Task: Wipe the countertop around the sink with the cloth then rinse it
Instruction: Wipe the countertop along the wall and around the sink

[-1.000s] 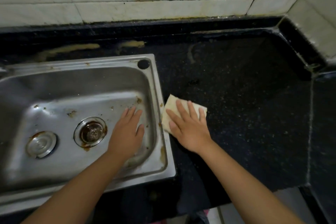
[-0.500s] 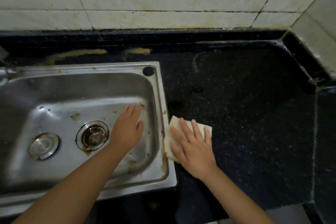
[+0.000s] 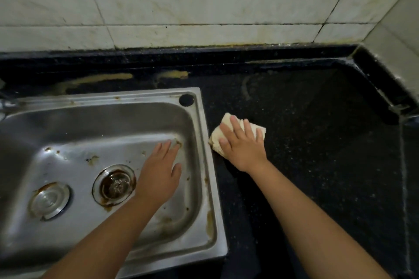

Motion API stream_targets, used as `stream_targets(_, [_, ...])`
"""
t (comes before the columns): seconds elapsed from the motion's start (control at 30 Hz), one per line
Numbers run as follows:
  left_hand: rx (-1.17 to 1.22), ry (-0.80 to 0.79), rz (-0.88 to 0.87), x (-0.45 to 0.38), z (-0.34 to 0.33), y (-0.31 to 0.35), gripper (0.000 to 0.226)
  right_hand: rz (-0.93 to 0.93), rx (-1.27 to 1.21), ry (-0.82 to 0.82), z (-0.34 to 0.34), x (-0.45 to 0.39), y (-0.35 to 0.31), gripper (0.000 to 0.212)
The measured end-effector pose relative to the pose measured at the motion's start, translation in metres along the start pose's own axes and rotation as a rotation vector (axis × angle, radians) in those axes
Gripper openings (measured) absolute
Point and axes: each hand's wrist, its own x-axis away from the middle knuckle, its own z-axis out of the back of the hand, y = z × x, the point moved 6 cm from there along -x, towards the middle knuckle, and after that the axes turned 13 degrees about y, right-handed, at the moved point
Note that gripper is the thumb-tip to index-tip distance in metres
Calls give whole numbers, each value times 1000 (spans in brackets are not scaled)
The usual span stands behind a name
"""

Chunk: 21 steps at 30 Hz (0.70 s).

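**Two hands down: one on the cloth, one in the sink**

Your right hand (image 3: 243, 146) lies flat on the folded cream cloth (image 3: 226, 136), fingers straight and spread, pressing it onto the black speckled countertop (image 3: 317, 154); nothing is curled round it. The cloth sits just beside the sink's right rim, about level with the middle of that rim, its left corner close to the steel edge; whether it touches the rim I cannot tell.

Your left hand (image 3: 159, 172) is released, fingers straight and together, palm down over the floor of the steel sink (image 3: 210, 188) near its right wall. It holds nothing. Just left of that hand is the drain strainer (image 3: 114, 184), ringed with brown residue, and farther left a round metal stopper (image 3: 49, 200). Brown specks dot the basin floor and the right rim.

Along the countertop's back edge, behind the sink, lie two yellowish smears (image 3: 172, 74). A round hole (image 3: 186, 99) sits in the sink's back right corner. Stained white tiles (image 3: 204, 7) rise behind, and the counter's right end meets a tiled side wall.
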Motion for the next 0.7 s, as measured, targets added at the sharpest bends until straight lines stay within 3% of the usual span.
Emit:
stream_targets(0.07, [12, 2, -19, -12, -4, 8, 49, 27, 19, 27, 1, 34, 10, 59])
stream_targets(0.13, [25, 15, -27, -27, -7, 20, 48, 54, 73, -6, 3, 70, 26, 91])
stream_targets(0.2, [35, 25, -35, -42, -8, 34, 48, -10, 144, -41, 5, 85, 57, 101])
stream_targets(0.37, [-22, -15, -52, -73, -23, 59, 49, -297, 125, -14, 34, 50, 131, 54])
stream_targets(0.53, [-80, -32, 52, -98, -46, 63, 53, -387, 89, 37, 46, -25, 153, 51])
stream_targets(0.7, [-114, 40, 122, -111, -58, 65, 56, -335, 82, 48, 57, -103, 141, 51])
